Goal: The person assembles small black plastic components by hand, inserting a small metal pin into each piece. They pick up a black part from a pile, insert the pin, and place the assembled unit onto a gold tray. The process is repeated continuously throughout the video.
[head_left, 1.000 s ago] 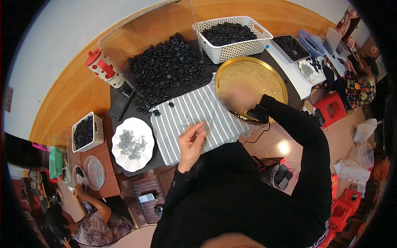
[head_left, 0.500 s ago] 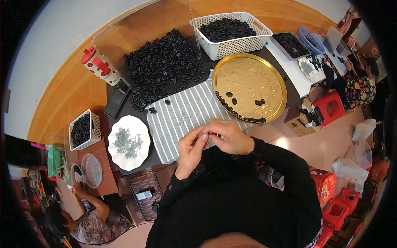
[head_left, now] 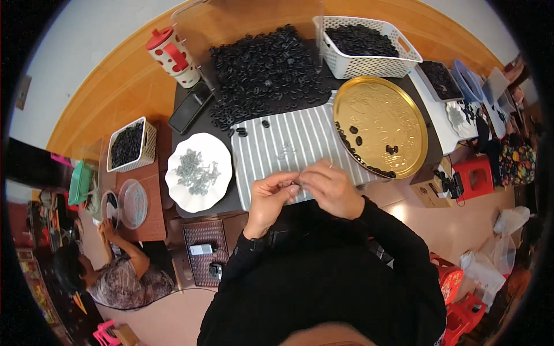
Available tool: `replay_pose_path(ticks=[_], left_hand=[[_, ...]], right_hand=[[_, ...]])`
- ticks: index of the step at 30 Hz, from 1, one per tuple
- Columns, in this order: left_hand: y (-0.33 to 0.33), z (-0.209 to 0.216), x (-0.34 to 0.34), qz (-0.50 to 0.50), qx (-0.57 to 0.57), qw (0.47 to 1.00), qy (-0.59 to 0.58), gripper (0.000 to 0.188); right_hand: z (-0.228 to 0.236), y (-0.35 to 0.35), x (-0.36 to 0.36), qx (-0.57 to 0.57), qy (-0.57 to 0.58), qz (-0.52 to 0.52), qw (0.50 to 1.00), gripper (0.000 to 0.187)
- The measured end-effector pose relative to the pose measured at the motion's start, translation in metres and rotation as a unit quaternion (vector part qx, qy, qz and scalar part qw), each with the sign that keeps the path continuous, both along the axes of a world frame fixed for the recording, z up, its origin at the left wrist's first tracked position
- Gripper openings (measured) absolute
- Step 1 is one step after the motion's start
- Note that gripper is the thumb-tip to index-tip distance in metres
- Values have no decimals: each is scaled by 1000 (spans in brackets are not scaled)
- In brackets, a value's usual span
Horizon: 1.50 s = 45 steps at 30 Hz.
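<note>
Head view shows your left hand [head_left: 270, 199] and right hand [head_left: 328, 189] meeting fingertip to fingertip, pinching a small black piece [head_left: 295, 184] over the striped mat's [head_left: 288, 138] near edge. Beside them sit the gold tray [head_left: 404, 104] and white plate [head_left: 199, 172]. Half a second ago your hands were similarly joined.

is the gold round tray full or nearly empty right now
Nearly empty. The gold round tray shows mostly bare embossed metal, with only a few small black pieces scattered on it and a thin row along its lower left rim.
</note>
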<state>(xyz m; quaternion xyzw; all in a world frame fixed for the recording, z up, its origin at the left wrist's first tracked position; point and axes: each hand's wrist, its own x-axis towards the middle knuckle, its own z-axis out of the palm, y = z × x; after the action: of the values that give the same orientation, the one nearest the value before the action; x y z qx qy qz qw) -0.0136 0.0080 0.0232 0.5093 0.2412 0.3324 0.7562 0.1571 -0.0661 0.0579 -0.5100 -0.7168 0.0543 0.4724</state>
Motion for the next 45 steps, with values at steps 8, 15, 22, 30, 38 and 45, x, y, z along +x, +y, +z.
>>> replay_pose_path(ticks=[8,15,22,30,38,45], left_hand=[[12,-7,-2,133,0,990,-42,19],[13,-16,-2,124,8,992,-34,24],[10,-19,-1,133,9,991,-28,29],[2,-16,22,94,45,994,-17,29],[-3,-24,38,83,70,994,-6,33],[-2,-22,36,67,49,996,14,37]], right_hand=[[-11,47,10,-155,-116,-90,977,8],[-7,59,5,-185,-194,-74,961,10],[-7,52,4,-158,-41,-28,986,9],[-26,21,9,-216,363,-4,907,11],[-41,19,14,-161,381,19,910,12],[-43,18,12,-191,374,-19,907,17]])
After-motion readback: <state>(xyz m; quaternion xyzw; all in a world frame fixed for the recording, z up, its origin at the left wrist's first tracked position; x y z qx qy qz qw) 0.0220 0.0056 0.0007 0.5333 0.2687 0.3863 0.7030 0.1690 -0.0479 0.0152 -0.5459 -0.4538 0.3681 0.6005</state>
